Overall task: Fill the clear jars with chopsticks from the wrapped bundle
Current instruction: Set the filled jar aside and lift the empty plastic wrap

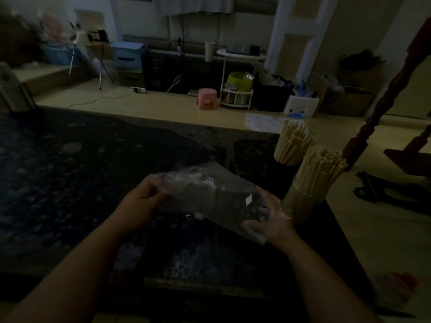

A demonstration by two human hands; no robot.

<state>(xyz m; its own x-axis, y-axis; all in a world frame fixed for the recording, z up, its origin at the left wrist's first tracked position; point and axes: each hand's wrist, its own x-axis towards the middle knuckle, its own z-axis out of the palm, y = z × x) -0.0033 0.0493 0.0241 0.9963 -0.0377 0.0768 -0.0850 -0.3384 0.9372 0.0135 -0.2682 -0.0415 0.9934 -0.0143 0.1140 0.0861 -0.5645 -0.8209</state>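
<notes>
A clear plastic wrapper [210, 194] lies slanted above the dark table; its contents are too dark to make out. My left hand [147, 197] grips its upper left end. My right hand [270, 220] holds its lower right end, fingers curled round the plastic. Two clear jars stand at the table's right side. The nearer jar [310, 185] is packed with pale chopsticks, and the farther jar [291, 145] behind it also holds several that fan out at the top.
The dark patterned table [70, 183] spreads out to the left. Beyond its far edge lie a tan floor, a pink stool [206, 99] and storage clutter. A red wooden post [382, 108] rises at the right. Something red [401, 283] lies on the floor at lower right.
</notes>
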